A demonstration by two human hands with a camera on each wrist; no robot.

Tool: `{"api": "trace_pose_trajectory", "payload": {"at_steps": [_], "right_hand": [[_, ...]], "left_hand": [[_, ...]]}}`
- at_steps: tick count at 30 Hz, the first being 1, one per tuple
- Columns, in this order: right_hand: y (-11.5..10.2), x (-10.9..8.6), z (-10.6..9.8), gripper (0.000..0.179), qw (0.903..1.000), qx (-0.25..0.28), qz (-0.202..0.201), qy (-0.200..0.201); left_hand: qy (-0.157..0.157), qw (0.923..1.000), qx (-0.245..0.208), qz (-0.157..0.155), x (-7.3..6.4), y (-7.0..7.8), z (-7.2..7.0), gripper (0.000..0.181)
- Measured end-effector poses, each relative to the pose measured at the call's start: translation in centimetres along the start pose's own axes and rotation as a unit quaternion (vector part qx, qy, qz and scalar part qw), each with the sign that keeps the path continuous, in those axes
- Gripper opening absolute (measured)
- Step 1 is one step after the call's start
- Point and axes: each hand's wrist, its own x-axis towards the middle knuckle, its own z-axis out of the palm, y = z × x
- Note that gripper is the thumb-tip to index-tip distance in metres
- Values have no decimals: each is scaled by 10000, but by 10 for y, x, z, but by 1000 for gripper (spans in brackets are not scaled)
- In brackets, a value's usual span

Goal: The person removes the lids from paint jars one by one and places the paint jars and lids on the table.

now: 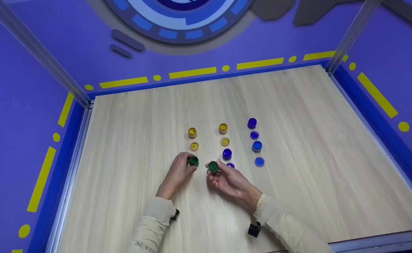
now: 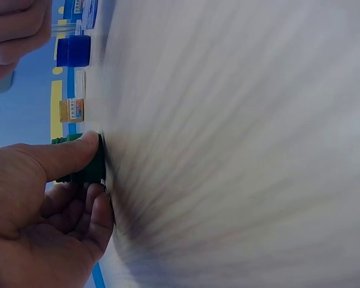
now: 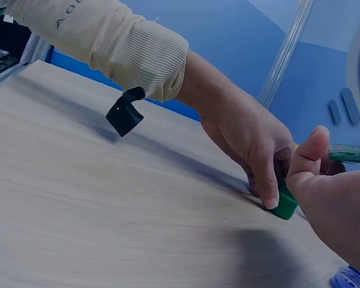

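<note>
Between thumb and fingers, my left hand (image 1: 177, 173) grips a small green paint jar (image 1: 194, 161) standing uncapped on the table. Its screw thread shows in the left wrist view, where the thumb presses on the side of the green jar (image 2: 89, 161). A short way to the right, my right hand (image 1: 233, 183) pinches a round green lid (image 1: 213, 167), raised above the tabletop with its inside facing up. Seen edge-on in the right wrist view, the green lid (image 3: 347, 153) is a shallow disc. A dark-blue jar (image 1: 227, 154) stands just beyond the right fingers, its lid (image 1: 230, 165) partly covered by them.
Two yellow jars (image 1: 192, 132) stand farther back, each with a yellow lid (image 1: 225, 142) in front. To the right are a purple jar (image 1: 252, 123) with its lid (image 1: 254, 135) and a blue jar (image 1: 257, 146) with its lid (image 1: 259, 161). Blue walls (image 1: 206, 52) enclose the wooden table (image 1: 128, 140).
</note>
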Motion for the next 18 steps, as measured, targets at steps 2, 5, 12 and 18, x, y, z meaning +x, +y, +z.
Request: {"api": "trace_pose_trajectory", "payload": {"at_steps": [2,5,12,18], "right_hand": [[0,1,0,41,10000,69,1,52],[1,1,1,38,9998,194,21,82],[2,1,1,41,9996,205,10,-174],[3,1,1,36,9992,19,-57,-400]], "left_hand": [[23,10000,-20,43,0,0,0,34],[64,9999,-55,134,-1,-1,0,34],[93,9997,-60,197,-1,-1,0,34],[82,9998,-52,170,-1,-2,0,34]]}}
